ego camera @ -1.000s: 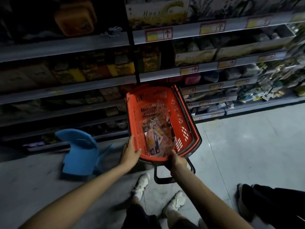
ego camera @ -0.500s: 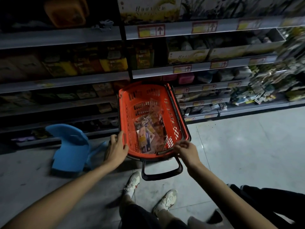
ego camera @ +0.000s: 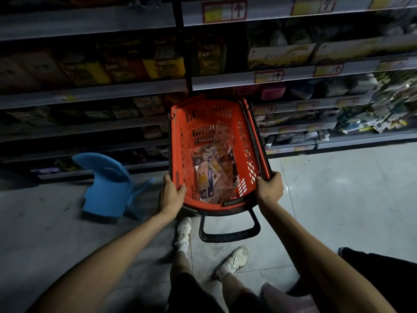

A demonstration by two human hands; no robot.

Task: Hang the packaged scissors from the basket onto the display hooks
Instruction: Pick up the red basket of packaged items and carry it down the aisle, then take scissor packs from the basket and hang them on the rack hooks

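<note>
Scissors packs (ego camera: 213, 175) lie in a loose heap on the floor of the red shopping basket (ego camera: 178, 141), which I hold out in front of me over the grey tiled floor (ego camera: 338, 199), facing dim shop shelves (ego camera: 94, 91). A blue plastic stool (ego camera: 106, 184) lies tipped over to my left, well apart from the basket. I see no display hooks clearly in this light, so I cannot tell where the packs will hang.

I judge the basket stiff and fairly light with so little in it — its slotted walls should not flex much. My left hand (ego camera: 172, 192) is clamped on the near left rim, thumb over the edge; my right hand (ego camera: 269, 188) is wrapped around the near right rim by the black handle rail. The hands sit apart, one at each side, and the black pull handle (ego camera: 230, 231) hangs free below the near end.

The packs look like flat card backings under glossy clear film — light, thin and likely slippery against one another, so a stack may slide or fan out. I would pinch one at its top edge, where a hang hole is usually punched, though no hole is visible here. The card may bend if gripped at a corner; the blades inside should keep the middle stiff.
</note>
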